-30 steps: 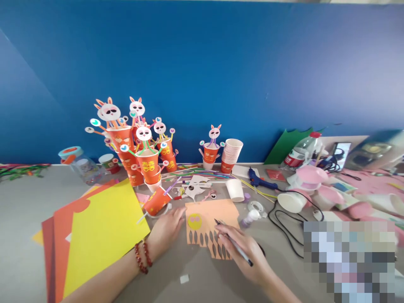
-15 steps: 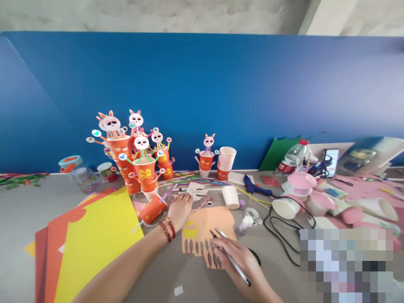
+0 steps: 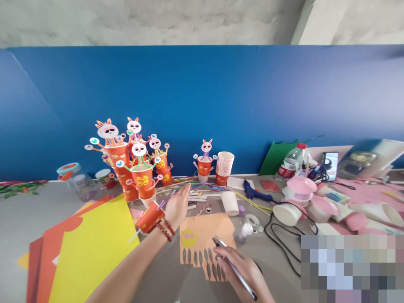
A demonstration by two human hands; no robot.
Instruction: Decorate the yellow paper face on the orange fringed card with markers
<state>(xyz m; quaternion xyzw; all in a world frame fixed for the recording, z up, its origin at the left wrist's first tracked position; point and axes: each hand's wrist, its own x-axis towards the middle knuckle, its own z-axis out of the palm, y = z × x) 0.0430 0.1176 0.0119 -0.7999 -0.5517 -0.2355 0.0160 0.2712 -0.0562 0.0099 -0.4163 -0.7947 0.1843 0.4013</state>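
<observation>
My left hand (image 3: 177,207) stands tilted on its side, fingers stretched out towards the colored pipe cleaners (image 3: 206,187) and some white sticks; I see nothing held in it, though its palm side is partly hidden. A fallen red paper cup (image 3: 150,218) lies beside its wrist. In my right hand (image 3: 237,266) is a slim silver-and-black pen (image 3: 235,271), its tip end raised over an orange paper sheet (image 3: 206,229). A second thin point shows beside the tip. The sheet carries a row of dark leaf-shaped marks (image 3: 201,257) and a yellow round piece (image 3: 189,238).
Red cups with rabbit faces (image 3: 142,180) stand stacked at left, above yellow paper (image 3: 94,248). Behind the sheet are a white cup (image 3: 229,203) and a cup stack (image 3: 225,166). At right lie a blue glue gun (image 3: 257,193), its black cord, a bottle (image 3: 288,164) and pink-topped cups.
My left hand has lifted and turned onto its side, fingers now pointing up and away. The white paper scrap near its fingers is no longer visible. My right hand keeps the pen over the sheet.
</observation>
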